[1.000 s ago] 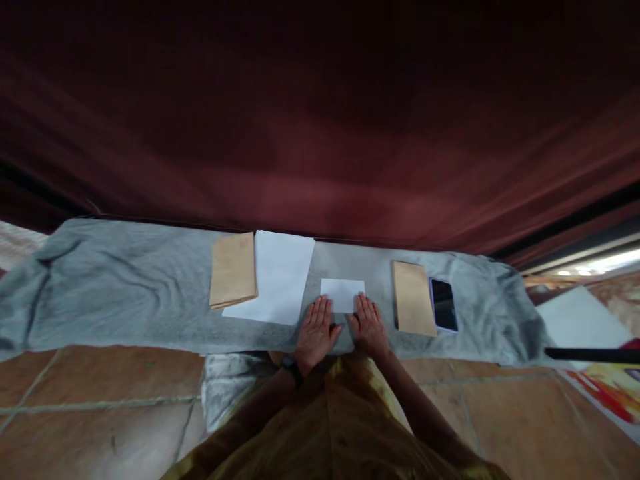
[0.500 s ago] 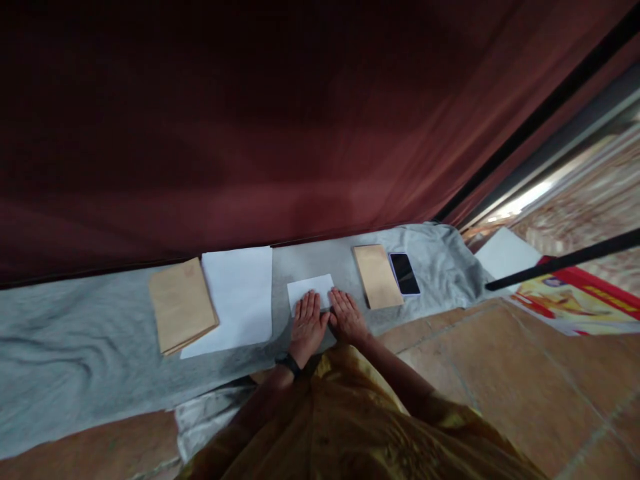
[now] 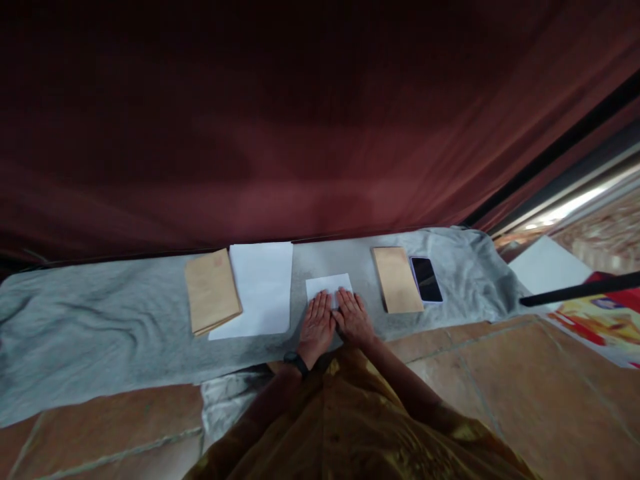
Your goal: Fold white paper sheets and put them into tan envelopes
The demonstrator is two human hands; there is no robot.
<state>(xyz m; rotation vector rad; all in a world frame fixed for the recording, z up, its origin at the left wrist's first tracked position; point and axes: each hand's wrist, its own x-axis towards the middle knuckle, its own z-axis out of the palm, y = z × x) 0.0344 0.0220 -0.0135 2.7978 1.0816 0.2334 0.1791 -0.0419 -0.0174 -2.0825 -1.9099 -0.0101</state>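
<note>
A small white piece of paper (image 3: 327, 283), probably folded, lies on the grey cloth in front of me. My left hand (image 3: 318, 325) rests flat on its near left part, fingers stretched forward. Beside it, my right hand (image 3: 354, 317) presses flat on the near right part, the two thumbs close together. Both palms cover the paper's near edge. To the left are white sheets (image 3: 264, 287), partly overlapped by a stack of brown envelopes (image 3: 213, 290). On the right lies a single brown envelope or packet (image 3: 397, 280).
A phone (image 3: 427, 279) lies right of the brown packet. The grey cloth (image 3: 110, 333) covers a long narrow surface against a dark red curtain (image 3: 320, 147). A black bar (image 3: 580, 292) crosses at the right, near a colourful printed bag (image 3: 605, 317) above the tiled floor (image 3: 505, 367).
The whole view has shifted, so things on the cloth appear further right. My hands stay flat on the small paper, with the fingers drawn slightly closer together.
</note>
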